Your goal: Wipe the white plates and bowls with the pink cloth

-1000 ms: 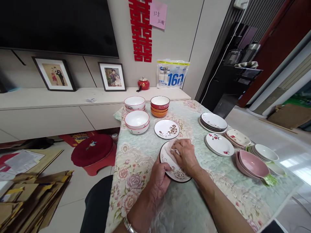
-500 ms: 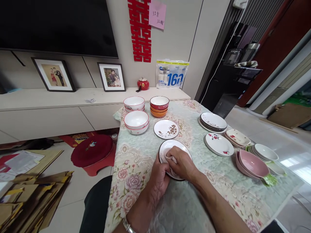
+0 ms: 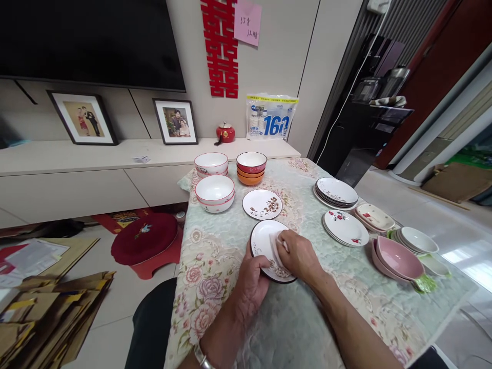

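Note:
A white plate [image 3: 265, 238] with a dark rim and brown floral print is tilted up near the table's front edge. My left hand [image 3: 251, 279] grips its lower left edge, thumb on the face and fingers underneath. Pinched in my right hand [image 3: 300, 253] is a white cloth or tissue [image 3: 275, 246], pressed against the right side of the plate's face. Just beyond lies another plate [image 3: 259, 204] with a brown flower print, flat on the floral tablecloth [image 3: 207, 241].
White bowls [image 3: 215, 190] with red rims and a stack of red and orange bowls [image 3: 251, 169] stand at the back. On the right are dark-rimmed plates [image 3: 337, 190], flower plates [image 3: 344, 228], rectangular dishes [image 3: 374, 216], pink bowls [image 3: 400, 259] and small white bowls [image 3: 418, 240].
My right hand has slid the cloth from the plate's middle toward its right side, uncovering more of the face. My left hand keeps its hold.

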